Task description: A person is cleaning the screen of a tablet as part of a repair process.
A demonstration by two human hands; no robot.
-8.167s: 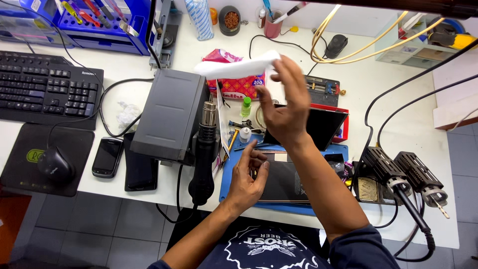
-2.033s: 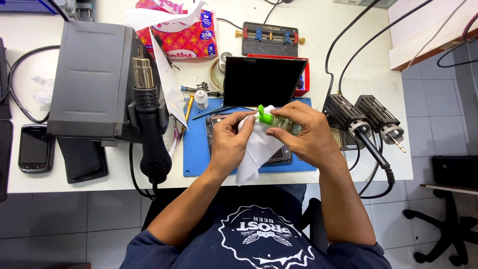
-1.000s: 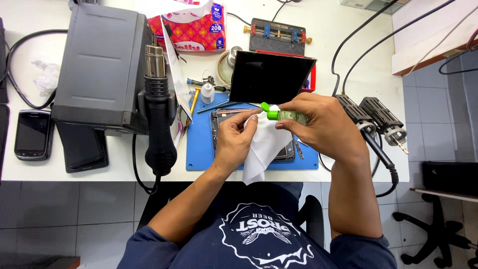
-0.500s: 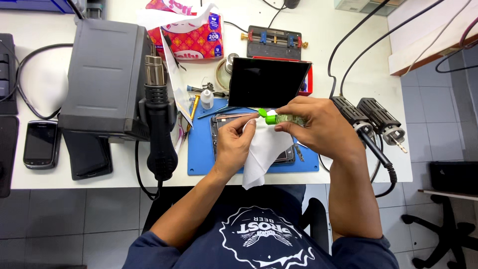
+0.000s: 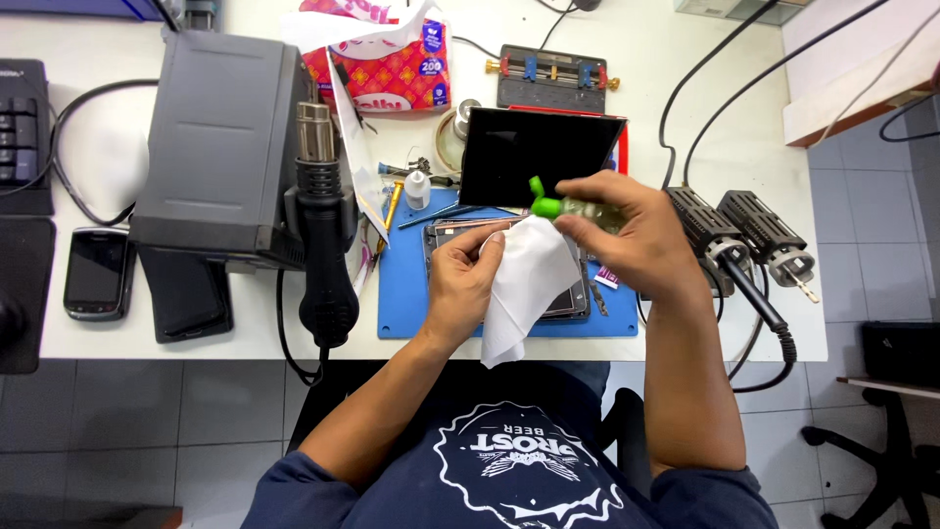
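My left hand (image 5: 462, 284) pinches a white tissue (image 5: 524, 284) that hangs down over an opened tablet body (image 5: 578, 294) lying on a blue work mat (image 5: 403, 294). My right hand (image 5: 627, 235) grips a small clear bottle with a green nozzle cap (image 5: 544, 205), tilted left so the nozzle points at the top of the tissue. A dark detached screen panel (image 5: 539, 157) leans upright just behind both hands.
A grey hot-air station (image 5: 217, 147) with its black handle (image 5: 323, 255) stands at the left. A red tissue pack (image 5: 387, 59), a holder jig (image 5: 548, 78), small tools, two phones (image 5: 93, 274) and black handpieces (image 5: 754, 230) with cables surround the mat.
Eight seconds ago my right hand pulled a tissue from the pack. Since then both hands came together over the mat, with tissue and green-capped bottle held; the last second shows only slight shifts.
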